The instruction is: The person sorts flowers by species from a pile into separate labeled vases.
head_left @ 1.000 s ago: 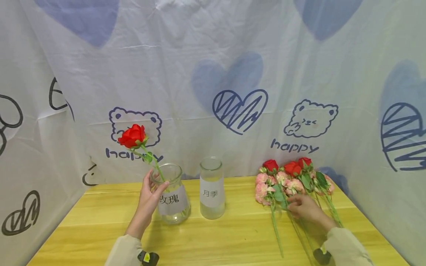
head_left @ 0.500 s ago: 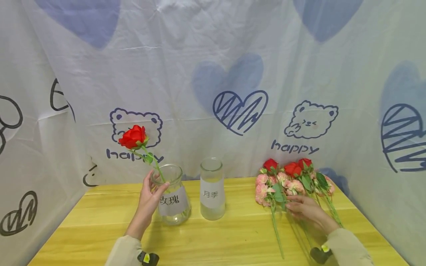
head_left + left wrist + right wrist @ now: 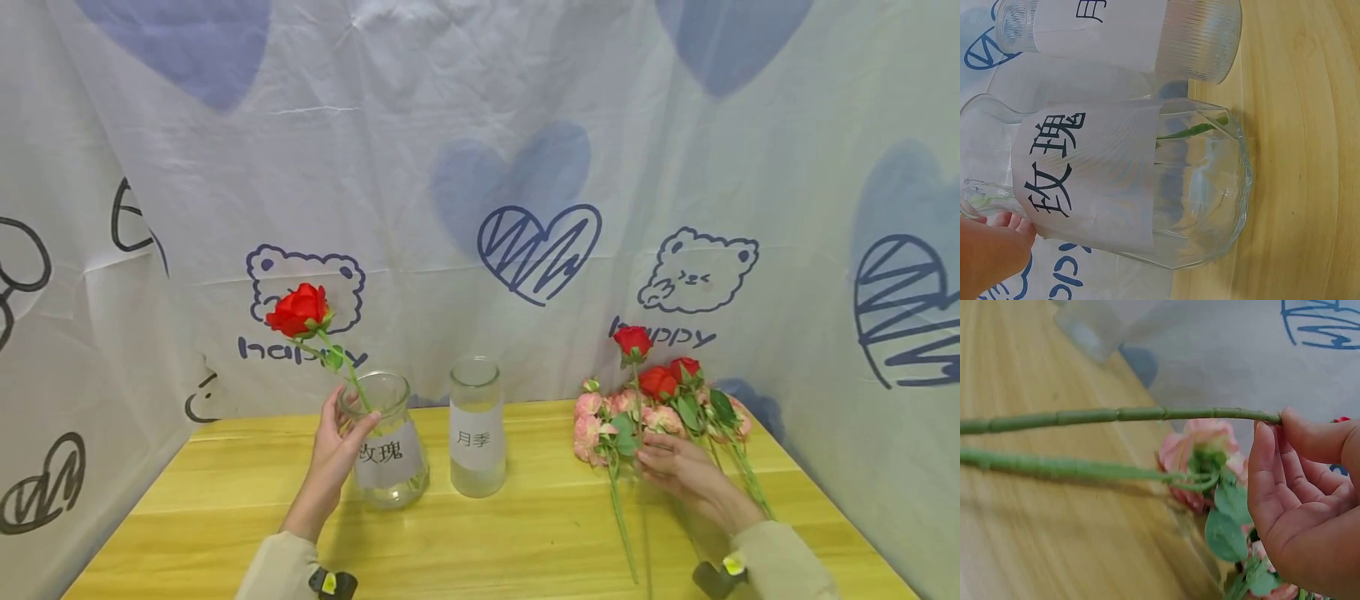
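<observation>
A yellow wooden table (image 3: 551, 529) carries a wide glass vase (image 3: 392, 467), a narrower glass vase (image 3: 477, 446), pink flowers (image 3: 589, 429) and red flowers (image 3: 657, 382).

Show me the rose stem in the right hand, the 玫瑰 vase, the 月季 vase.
Rose stem (image 3: 1141, 414): right wrist view, visible mid-length.
玫瑰 vase (image 3: 1204, 206): left wrist view, glass near base.
月季 vase (image 3: 478, 482): head view, glass near base.

One red rose (image 3: 633, 342) is held upright; a second rose (image 3: 298, 311) leans in a labelled glass vase (image 3: 392, 457).
</observation>
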`<state>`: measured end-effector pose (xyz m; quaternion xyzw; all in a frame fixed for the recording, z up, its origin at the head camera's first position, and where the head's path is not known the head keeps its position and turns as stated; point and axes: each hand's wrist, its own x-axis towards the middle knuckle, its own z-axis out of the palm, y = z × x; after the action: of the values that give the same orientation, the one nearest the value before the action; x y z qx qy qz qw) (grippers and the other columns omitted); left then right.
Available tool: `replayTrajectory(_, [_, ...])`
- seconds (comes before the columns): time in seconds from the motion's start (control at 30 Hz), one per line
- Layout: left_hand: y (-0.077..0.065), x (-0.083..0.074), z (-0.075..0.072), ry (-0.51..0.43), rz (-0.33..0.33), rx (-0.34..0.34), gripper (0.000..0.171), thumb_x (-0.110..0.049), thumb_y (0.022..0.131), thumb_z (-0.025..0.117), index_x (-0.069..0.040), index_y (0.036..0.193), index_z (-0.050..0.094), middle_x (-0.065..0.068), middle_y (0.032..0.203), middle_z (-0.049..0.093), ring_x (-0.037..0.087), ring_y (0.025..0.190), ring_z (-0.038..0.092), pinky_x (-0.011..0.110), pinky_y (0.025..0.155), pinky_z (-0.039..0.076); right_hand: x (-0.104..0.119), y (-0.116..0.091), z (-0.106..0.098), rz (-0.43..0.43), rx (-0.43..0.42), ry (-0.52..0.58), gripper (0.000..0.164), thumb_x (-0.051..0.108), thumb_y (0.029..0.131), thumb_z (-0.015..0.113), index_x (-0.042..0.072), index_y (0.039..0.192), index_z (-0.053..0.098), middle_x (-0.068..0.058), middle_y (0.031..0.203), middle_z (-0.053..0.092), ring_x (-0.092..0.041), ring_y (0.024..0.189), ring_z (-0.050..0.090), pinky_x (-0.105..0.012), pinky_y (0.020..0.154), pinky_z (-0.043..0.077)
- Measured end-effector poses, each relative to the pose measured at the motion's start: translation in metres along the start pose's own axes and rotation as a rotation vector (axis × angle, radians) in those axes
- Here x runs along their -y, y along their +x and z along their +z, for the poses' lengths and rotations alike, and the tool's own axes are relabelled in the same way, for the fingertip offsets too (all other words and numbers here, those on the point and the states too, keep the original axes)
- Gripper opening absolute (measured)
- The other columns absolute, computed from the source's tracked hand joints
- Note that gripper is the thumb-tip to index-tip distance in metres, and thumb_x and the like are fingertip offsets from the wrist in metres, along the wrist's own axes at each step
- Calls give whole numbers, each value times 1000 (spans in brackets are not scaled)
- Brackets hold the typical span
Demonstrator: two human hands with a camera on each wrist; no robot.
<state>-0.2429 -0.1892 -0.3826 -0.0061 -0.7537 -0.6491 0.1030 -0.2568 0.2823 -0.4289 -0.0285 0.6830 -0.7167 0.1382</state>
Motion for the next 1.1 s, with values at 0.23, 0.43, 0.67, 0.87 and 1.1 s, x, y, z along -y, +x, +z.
replayTrajectory(0.23, [0, 1, 0, 0, 2, 2, 80, -19, 97, 58, -5, 154, 4, 22, 156, 19, 38, 143, 15, 49, 116, 17, 7, -5, 11, -28, 35, 105, 71, 1, 98, 52, -18, 144, 1, -1, 104, 56, -10, 91, 63, -28, 88, 53])
replayTrajectory(0.43, [-1, 0, -1, 5, 3, 2, 81, -21, 97, 58, -6, 154, 3, 21, 156, 18, 38, 143, 15, 51, 116, 17, 12, -10, 21, -63, 102, 186, 19, 4, 97, 55, -1, 114, 48, 0, 98, 59, -14, 96, 64, -33, 94, 51])
replayTrajectory(0.67, [-1, -1, -1, 2, 2, 13, 82, -22, 97, 59, -6, 155, 3, 21, 157, 17, 37, 143, 14, 49, 116, 17, 14, -10, 28, -101, 111, 223, 8, 2, 98, 53, 9, 100, 55, 1, 95, 62, -13, 94, 64, -31, 91, 52])
replayTrajectory(0.87, [0, -1, -1, 0, 8, 17, 81, -23, 97, 59, -6, 154, 4, 21, 156, 18, 37, 143, 14, 49, 116, 17, 18, -6, 33, -130, 35, 231, 12, 0, 99, 49, 9, 101, 57, 0, 96, 63, -11, 91, 64, -30, 91, 52])
replayTrajectory(1.1, [-1, -1, -2, 4, -3, 15, 82, -23, 97, 59, -7, 155, 3, 21, 157, 18, 37, 143, 15, 50, 116, 17, 25, -1, 42, -150, -58, 312, 13, -2, 98, 50, 8, 96, 57, 0, 95, 66, -13, 93, 66, -28, 88, 53])
